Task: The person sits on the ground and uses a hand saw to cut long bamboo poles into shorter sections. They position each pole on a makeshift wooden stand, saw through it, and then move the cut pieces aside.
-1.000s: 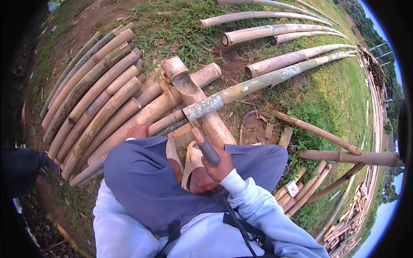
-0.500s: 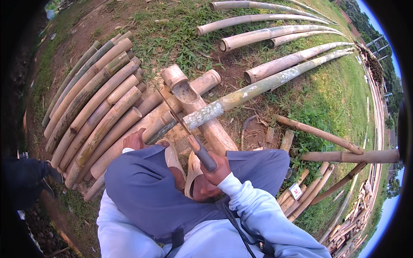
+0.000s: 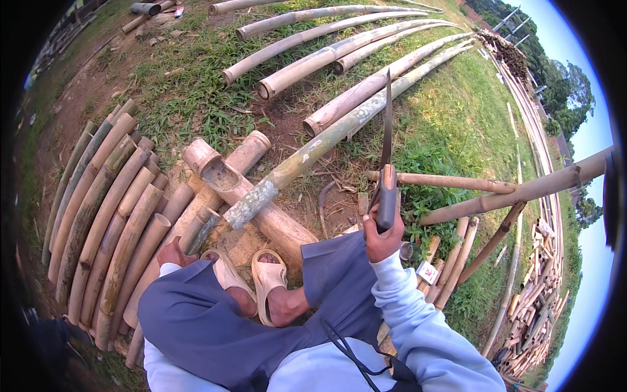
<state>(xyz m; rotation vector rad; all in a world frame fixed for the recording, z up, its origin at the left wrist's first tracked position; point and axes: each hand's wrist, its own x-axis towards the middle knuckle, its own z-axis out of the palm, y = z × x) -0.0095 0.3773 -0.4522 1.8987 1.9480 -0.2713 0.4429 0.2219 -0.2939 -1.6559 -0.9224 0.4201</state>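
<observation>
My right hand (image 3: 383,239) is closed round the grey and wooden handle of a saw (image 3: 387,130), raised clear of the bamboo with its dark blade pointing away from me. At the left, my left hand (image 3: 175,253) grips the near part of a short bamboo piece (image 3: 202,228); some fingers are hidden. A small gap parts this piece from the end of a long, green-grey mottled bamboo pole (image 3: 307,155). That pole rests across a thick notched bamboo log (image 3: 277,222) in front of my feet.
Cut bamboo lengths (image 3: 104,222) lie stacked at the left. Several long poles (image 3: 339,49) stretch over the grass at the far side. A bamboo frame (image 3: 496,204) stands at the right, with short pieces and a small white box (image 3: 427,272) beside it. Sawdust covers the ground near my sandals.
The saw has come away from the bamboo and swung up to the right in my right hand. A gap now shows between the short piece and the long pole. My view has shifted right.
</observation>
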